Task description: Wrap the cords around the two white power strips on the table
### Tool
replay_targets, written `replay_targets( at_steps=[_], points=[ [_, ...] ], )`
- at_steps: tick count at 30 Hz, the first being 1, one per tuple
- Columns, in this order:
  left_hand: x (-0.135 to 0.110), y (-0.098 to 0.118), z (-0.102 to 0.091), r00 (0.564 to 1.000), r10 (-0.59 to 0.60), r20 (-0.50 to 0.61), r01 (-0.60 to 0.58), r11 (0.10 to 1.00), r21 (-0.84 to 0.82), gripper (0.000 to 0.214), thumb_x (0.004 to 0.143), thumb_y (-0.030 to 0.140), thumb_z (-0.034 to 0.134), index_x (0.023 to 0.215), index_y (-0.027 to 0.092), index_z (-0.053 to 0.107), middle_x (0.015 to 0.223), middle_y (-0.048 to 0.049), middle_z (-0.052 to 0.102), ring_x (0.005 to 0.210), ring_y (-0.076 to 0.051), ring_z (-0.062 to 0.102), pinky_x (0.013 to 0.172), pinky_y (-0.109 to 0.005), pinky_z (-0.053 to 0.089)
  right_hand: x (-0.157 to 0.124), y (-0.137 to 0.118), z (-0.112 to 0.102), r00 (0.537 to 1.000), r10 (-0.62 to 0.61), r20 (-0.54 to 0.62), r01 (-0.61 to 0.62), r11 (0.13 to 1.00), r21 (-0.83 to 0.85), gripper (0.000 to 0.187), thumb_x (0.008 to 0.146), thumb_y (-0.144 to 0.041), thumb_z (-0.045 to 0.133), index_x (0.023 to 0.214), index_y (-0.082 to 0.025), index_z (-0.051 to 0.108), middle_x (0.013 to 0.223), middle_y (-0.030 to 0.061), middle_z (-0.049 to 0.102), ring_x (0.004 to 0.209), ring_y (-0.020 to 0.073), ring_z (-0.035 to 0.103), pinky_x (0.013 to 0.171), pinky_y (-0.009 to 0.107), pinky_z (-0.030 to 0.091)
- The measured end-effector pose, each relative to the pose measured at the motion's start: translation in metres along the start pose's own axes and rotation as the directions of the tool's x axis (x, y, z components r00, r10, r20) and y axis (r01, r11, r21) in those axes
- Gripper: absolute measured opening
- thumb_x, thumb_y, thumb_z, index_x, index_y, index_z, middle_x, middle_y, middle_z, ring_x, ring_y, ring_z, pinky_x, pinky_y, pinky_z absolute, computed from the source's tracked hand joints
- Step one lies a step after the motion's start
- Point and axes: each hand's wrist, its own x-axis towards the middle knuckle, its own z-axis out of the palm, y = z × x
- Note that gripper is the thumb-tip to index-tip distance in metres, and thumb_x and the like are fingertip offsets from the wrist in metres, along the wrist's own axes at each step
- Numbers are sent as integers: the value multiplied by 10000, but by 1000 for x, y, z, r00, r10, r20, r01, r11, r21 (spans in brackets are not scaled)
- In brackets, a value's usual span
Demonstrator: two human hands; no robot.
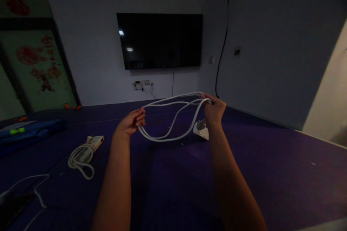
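Cable (168, 139) is sheathed in smooth plastic. TV (162, 41) is faced glossy; wall (92, 43) is finished matt. Strip (97, 143) is cased in plastic.

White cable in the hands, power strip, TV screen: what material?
White cable: probably flexible plastic sheath, smooth; bends in rounded loops.
Power strip: likely rigid plastic, given straight edges; finish unclear.
TV screen: glass or plastic, glossy, with bright reflections.

A dark television (161, 41) hangs on the wall (92, 50) above sockets (146, 82), right of a red-decorated door (34, 66).
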Motion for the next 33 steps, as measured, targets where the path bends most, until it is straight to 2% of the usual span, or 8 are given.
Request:
replay_targets(
  at_steps=[2,6,11,15,18,21,28,33],
  points=[
    [-1,7,6,999,45,-16,-47,976,-213,301,934,208,379,689,120,530,414,111,312,257,13,192,330,-95,300,-1,0,3,996,8,86,-11,999,31,267,682,-326,661,841,-128,742,728,58,706,679,186,639,612,276,476],
    [-12,23,14,983,165,-79,-183,889,-421,373,963,254,298,782,91,580,451,92,318,281,14,182,300,-80,227,-4,2,9,960,34,277,-51,997,54,245,640,-292,661,807,-133,744,707,40,706,655,186,638,584,261,469],
    [-26,37,16,938,326,-116,-345,853,-391,411,974,295,229,926,115,596,480,81,339,293,-2,170,277,-111,158,-14,0,20,859,4,511,-57,994,88,268,620,-195,605,847,-148,740,741,31,712,664,168,641,616,243,479],
    [-38,46,11,895,408,-183,-446,842,-304,450,976,315,193,905,121,592,465,81,336,284,-13,166,278,-131,139,-20,-3,23,772,1,636,15,1000,-20,236,640,-226,623,822,-128,736,596,6,660,553,134,585,525,206,415],
    [-48,55,-2,821,478,-311,-556,792,-251,467,978,317,175,852,117,578,439,87,332,281,-20,157,285,-128,142,-21,1,22,696,-9,718,147,981,-130,185,663,-291,661,713,-126,730,515,-7,607,514,121,540,472,195,336],
    [-61,64,-18,699,542,-465,-673,719,-174,437,975,326,204,789,130,547,419,94,326,282,-28,144,292,-134,148,-22,12,23,650,4,760,243,946,-213,124,653,-256,694,658,-136,724,546,6,632,554,127,559,495,196,336],
    [-79,69,-27,450,589,-672,-815,578,-38,299,963,254,261,744,184,452,418,106,262,302,-63,104,322,-170,125,-42,56,32,612,106,784,279,899,-339,96,636,-117,673,681,-168,741,633,32,689,621,154,608,537,200,376],
    [-85,71,-11,385,613,-690,-832,555,29,264,963,215,218,816,218,438,437,104,241,308,-82,90,337,-187,87,-57,81,32,566,178,805,262,887,-380,107,653,-124,656,702,-164,743,654,35,700,615,153,614,541,198,390]
  ],
)
